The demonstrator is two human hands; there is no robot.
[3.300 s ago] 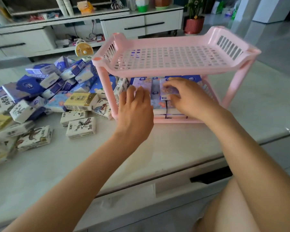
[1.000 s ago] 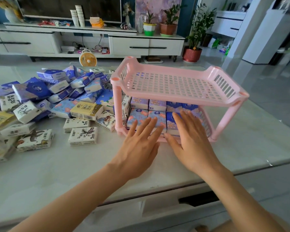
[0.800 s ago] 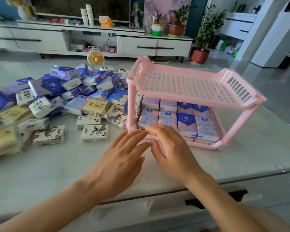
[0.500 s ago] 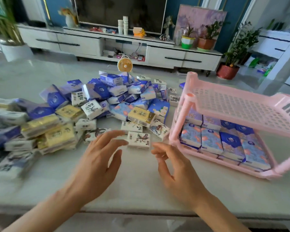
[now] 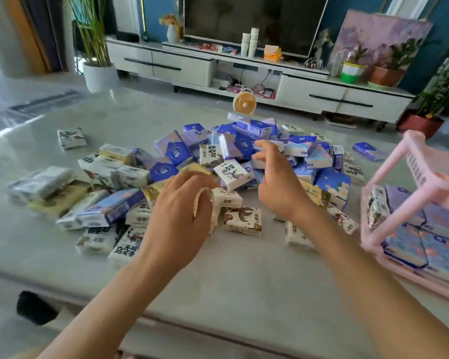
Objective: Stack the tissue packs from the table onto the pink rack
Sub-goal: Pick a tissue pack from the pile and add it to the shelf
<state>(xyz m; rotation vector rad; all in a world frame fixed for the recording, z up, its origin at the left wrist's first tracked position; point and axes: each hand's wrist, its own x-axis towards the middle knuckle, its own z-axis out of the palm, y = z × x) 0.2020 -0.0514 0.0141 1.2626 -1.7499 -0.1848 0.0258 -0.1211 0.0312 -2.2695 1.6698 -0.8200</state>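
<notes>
Having left the pink plastic rack (image 5: 437,181), both hands are at the heap of blue and white tissue packs (image 5: 244,146). The left hand (image 5: 176,218) has its fingers curled round a white tissue pack (image 5: 205,206); the right hand (image 5: 280,187) has its fingers apart and empty. Another load looks to be starting.

Orange fan (image 5: 244,105) — television (image 5: 254,20) behind

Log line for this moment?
left hand grips white pack | right hand over pile, grasp unclear | pink rack: packs on lower shelf
</notes>
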